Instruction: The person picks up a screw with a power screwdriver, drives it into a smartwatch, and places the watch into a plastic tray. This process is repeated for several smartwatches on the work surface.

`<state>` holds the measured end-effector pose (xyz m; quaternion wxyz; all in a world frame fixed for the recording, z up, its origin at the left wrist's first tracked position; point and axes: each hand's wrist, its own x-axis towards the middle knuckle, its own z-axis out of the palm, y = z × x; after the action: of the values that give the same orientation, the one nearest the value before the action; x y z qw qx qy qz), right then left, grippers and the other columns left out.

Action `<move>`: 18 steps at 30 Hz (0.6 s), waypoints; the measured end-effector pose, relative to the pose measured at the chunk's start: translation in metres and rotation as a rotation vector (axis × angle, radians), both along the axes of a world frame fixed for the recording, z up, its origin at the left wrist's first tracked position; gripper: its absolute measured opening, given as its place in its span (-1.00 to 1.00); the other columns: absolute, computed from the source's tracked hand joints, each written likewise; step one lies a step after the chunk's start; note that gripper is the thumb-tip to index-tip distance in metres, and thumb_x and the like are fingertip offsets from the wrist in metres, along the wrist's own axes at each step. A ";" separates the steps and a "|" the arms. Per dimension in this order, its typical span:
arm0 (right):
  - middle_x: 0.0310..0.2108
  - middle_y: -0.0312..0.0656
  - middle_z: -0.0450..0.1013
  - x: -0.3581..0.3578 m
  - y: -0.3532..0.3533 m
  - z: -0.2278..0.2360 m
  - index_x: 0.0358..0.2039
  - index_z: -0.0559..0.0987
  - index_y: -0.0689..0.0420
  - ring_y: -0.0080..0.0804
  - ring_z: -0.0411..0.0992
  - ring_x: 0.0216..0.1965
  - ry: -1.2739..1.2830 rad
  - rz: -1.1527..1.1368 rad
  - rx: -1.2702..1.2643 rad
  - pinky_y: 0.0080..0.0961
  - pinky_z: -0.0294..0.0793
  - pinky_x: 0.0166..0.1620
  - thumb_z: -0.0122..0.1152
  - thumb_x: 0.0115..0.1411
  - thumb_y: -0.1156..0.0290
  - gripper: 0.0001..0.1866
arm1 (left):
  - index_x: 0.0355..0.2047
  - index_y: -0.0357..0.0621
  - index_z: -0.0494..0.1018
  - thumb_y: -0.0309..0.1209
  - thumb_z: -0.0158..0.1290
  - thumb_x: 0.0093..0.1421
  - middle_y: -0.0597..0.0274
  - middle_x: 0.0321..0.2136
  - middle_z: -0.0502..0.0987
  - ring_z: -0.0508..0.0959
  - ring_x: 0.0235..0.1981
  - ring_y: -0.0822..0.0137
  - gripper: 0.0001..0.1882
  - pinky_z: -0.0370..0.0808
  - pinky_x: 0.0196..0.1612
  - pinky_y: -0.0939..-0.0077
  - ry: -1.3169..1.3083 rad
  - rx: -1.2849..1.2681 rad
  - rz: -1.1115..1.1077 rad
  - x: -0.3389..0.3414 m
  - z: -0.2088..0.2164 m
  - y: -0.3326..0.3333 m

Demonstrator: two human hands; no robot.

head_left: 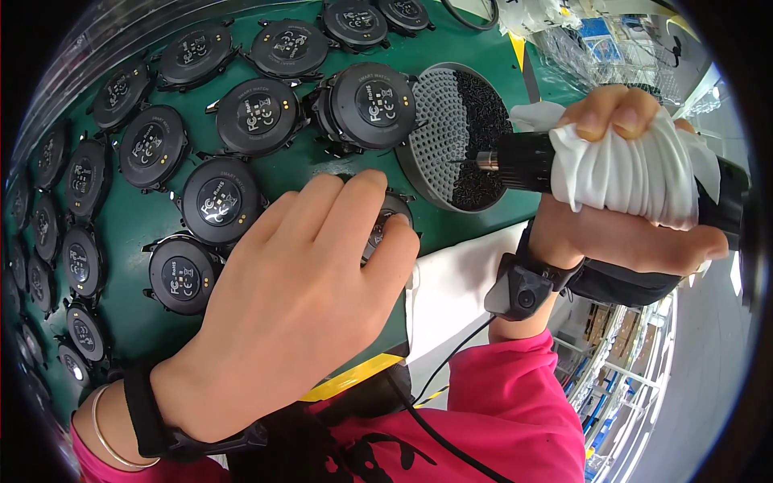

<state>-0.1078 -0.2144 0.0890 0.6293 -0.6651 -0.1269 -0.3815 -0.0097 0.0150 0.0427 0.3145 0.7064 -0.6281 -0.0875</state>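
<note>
My left hand (298, 266) is closed, palm down, over a round black smartwatch case (401, 211) on the green mat; the fingers hide most of the case. In my right hand (600, 233) is a black electric screwdriver (523, 161), its grip wrapped in white cloth (620, 173). It lies nearly level, its bit pointing left over a round grey screw dish (431, 105). Small black screws (481, 105) fill the dish's right part, while bare dimples show on the left. Just left of the dish, a watch case (374, 105) rests on top of another.
Several rows of black watch cases (153, 145), backs up, spread over the green mat (314, 165) to the left and far side. White paper (459, 282) lies by the near edge, along yellow tape (354, 378). Plastic bags (604, 56) sit at far right. A cable (455, 350) hangs from my right wrist.
</note>
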 end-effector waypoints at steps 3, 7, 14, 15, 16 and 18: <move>-0.29 -0.01 0.39 0.004 -0.002 -0.022 -0.07 0.48 0.13 -0.15 0.44 -0.39 0.007 0.017 -0.040 -0.31 0.49 -0.42 -0.18 -0.02 -0.66 0.02 | -0.15 -0.29 0.47 -0.61 0.26 -0.15 0.03 -0.05 0.43 0.44 -0.33 0.13 -0.54 0.46 -0.30 0.33 -0.022 -0.021 -0.007 0.004 -0.026 -0.002; -0.30 0.00 0.40 0.012 -0.010 -0.033 -0.09 0.48 0.11 -0.15 0.46 -0.39 0.006 -0.013 -0.051 -0.34 0.50 -0.42 -0.18 -0.03 -0.67 0.01 | -0.14 -0.28 0.47 -0.62 0.21 -0.12 0.02 -0.03 0.44 0.44 -0.32 0.12 -0.56 0.46 -0.28 0.31 -0.018 -0.014 -0.003 0.009 -0.036 -0.011; -0.30 -0.01 0.42 0.015 -0.013 -0.041 -0.10 0.48 0.11 -0.16 0.47 -0.40 0.023 -0.008 -0.071 -0.36 0.49 -0.43 -0.19 -0.04 -0.67 0.01 | -0.14 -0.29 0.47 -0.64 0.15 -0.12 0.02 -0.01 0.46 0.45 -0.31 0.11 -0.56 0.47 -0.26 0.32 -0.064 -0.031 0.005 0.010 -0.042 -0.013; -0.29 -0.01 0.42 0.015 -0.011 -0.041 -0.11 0.48 0.11 -0.15 0.47 -0.40 0.015 -0.003 -0.044 -0.36 0.49 -0.43 -0.19 -0.03 -0.67 0.01 | -0.14 -0.30 0.47 -0.64 0.15 -0.12 0.02 -0.02 0.47 0.45 -0.31 0.11 -0.56 0.47 -0.26 0.32 -0.077 -0.039 0.009 0.010 -0.042 -0.013; -0.29 -0.01 0.42 0.015 -0.010 -0.041 -0.11 0.48 0.11 -0.15 0.47 -0.40 0.006 0.002 -0.016 -0.36 0.49 -0.44 -0.19 -0.03 -0.67 0.00 | -0.14 -0.30 0.47 -0.64 0.15 -0.13 0.02 -0.02 0.47 0.45 -0.31 0.11 -0.56 0.47 -0.26 0.32 -0.091 -0.046 0.012 0.009 -0.042 -0.014; -0.30 -0.02 0.41 0.015 -0.011 -0.040 -0.10 0.48 0.11 -0.15 0.47 -0.40 0.015 -0.006 -0.034 -0.36 0.49 -0.43 -0.18 -0.03 -0.66 0.00 | -0.14 -0.30 0.47 -0.64 0.16 -0.13 0.01 -0.03 0.47 0.46 -0.31 0.11 -0.56 0.48 -0.26 0.32 -0.090 -0.044 0.018 0.009 -0.043 -0.013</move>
<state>-0.0926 -0.2253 0.0486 0.6176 -0.6789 -0.1269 -0.3761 -0.0003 0.0022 -0.0002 0.3023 0.7082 -0.6368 -0.0389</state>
